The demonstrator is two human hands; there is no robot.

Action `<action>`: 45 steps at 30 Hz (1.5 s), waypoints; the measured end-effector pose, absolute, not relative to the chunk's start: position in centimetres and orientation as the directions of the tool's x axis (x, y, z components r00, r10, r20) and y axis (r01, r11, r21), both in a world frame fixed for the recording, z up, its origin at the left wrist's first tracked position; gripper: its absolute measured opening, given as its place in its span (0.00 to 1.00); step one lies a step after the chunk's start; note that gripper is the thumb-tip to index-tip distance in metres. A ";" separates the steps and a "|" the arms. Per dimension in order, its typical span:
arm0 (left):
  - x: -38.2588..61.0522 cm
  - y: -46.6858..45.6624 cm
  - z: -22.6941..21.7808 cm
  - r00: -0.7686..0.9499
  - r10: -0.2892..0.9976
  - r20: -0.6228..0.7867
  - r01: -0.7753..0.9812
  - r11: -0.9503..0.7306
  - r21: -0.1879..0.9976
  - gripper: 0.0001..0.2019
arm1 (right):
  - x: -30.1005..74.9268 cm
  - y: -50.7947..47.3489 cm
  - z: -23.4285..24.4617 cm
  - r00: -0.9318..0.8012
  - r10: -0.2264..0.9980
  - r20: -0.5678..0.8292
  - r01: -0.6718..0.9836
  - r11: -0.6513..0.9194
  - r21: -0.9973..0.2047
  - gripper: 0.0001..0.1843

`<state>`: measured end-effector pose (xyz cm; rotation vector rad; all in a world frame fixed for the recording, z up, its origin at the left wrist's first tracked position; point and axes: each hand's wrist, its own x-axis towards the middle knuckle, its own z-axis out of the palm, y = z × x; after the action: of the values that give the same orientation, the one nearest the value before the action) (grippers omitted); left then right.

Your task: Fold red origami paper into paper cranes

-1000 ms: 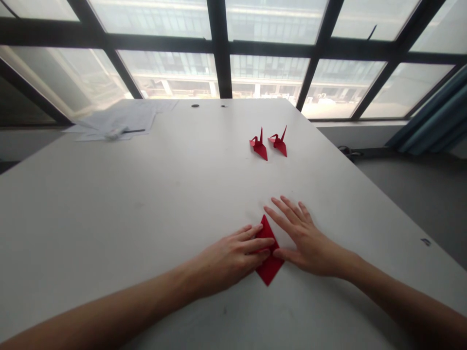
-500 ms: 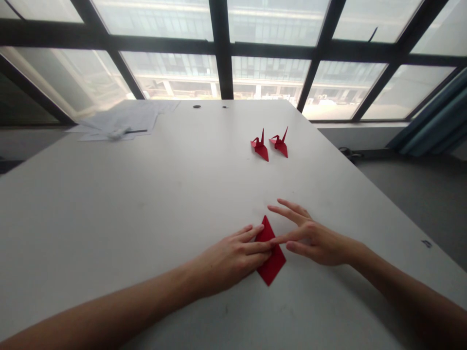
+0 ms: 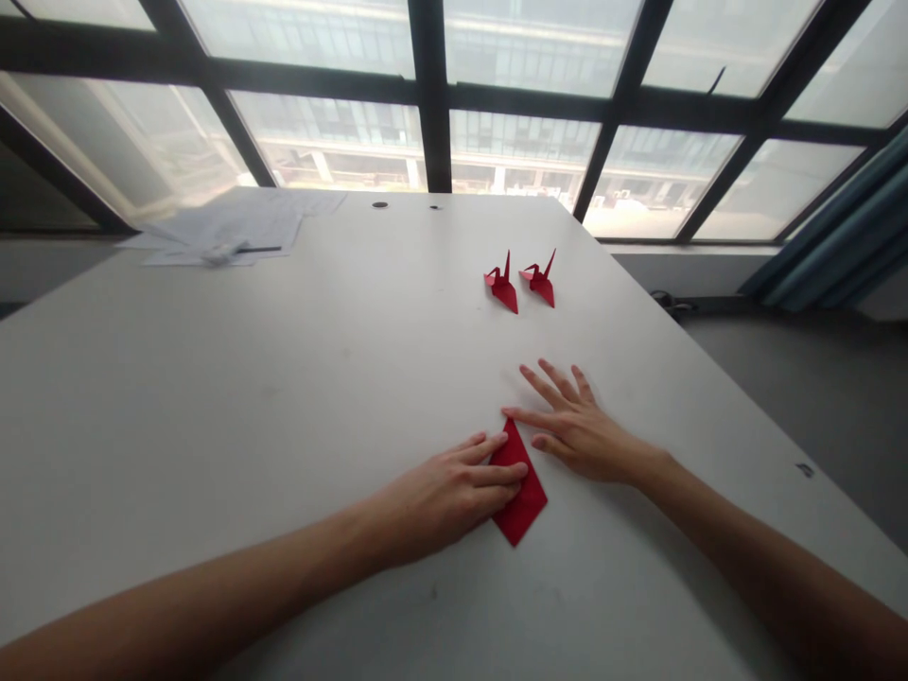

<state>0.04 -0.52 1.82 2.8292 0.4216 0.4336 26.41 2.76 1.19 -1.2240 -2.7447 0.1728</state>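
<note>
A red folded paper (image 3: 523, 501), a narrow kite shape, lies flat on the white table (image 3: 284, 378) in front of me. My left hand (image 3: 446, 492) rests flat on its left half, fingers stretched out and pressing it down. My right hand (image 3: 578, 430) lies open just right of the paper's upper tip, fingers spread, with the index fingertip at the tip. Two finished red paper cranes (image 3: 502, 287) (image 3: 539, 280) stand side by side farther back on the table.
A loose pile of white papers with a pen (image 3: 227, 232) lies at the table's far left corner. Two small dark holes (image 3: 380, 204) sit near the far edge. Large windows run behind the table, and a blue curtain (image 3: 837, 236) hangs at right.
My right hand lifted off the paper's right edge, then moved up and settled flat by the paper's upper tip. My left hand stayed pressed on the paper.
</note>
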 end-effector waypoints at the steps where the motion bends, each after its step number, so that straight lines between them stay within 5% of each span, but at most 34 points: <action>1: 0.0 -0.5 1.8 0.912 0.319 0.260 0.244 -0.928 0.281 0.10 | 26.4 2.8 1.2 -0.651 0.756 0.075 0.742 0.653 -0.151 0.27; 7: -0.1 -0.6 1.6 0.906 0.316 0.283 0.240 -0.932 0.271 0.09 | 26.6 2.2 1.8 -0.691 0.718 0.083 0.704 0.695 -0.150 0.27; 17: 0.1 -0.5 1.2 0.895 0.319 0.312 0.252 -0.938 0.237 0.08 | 26.4 -1.5 2.9 -0.793 0.583 0.174 0.596 0.802 0.032 0.30; 25: -0.1 -0.6 1.2 0.902 0.334 0.272 0.258 -0.925 0.278 0.09 | 27.9 -6.9 3.6 -0.798 0.584 0.148 0.593 0.805 0.020 0.38; 29: -0.1 -0.4 1.4 0.906 0.322 0.275 0.246 -0.929 0.276 0.09 | 28.6 -8.5 3.4 -0.778 0.593 0.205 0.595 0.802 -0.061 0.25; 33: -0.1 0.1 1.3 0.890 0.326 0.318 0.248 -0.933 0.262 0.09 | 27.5 -7.1 2.8 -0.509 0.763 0.398 0.721 0.631 -0.288 0.20; 36: -0.4 1.0 1.1 0.847 0.410 0.340 0.320 -0.902 0.291 0.11 | 25.4 -4.4 2.7 -0.515 0.788 0.339 0.664 0.616 -0.423 0.19; 41: -1.3 2.5 0.8 0.734 0.574 0.363 0.408 -0.800 0.440 0.13 | 22.8 -0.1 2.7 -0.564 0.795 0.221 0.684 0.601 -0.413 0.17; 45: -1.7 3.2 0.6 0.642 0.693 0.329 0.565 -0.717 0.408 0.26 | 22.1 1.6 2.6 -0.550 0.802 0.232 0.678 0.591 -0.437 0.20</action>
<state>-1.69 3.24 0.57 2.5961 1.0167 0.6851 22.13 1.64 2.57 -1.1878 -2.4153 0.4165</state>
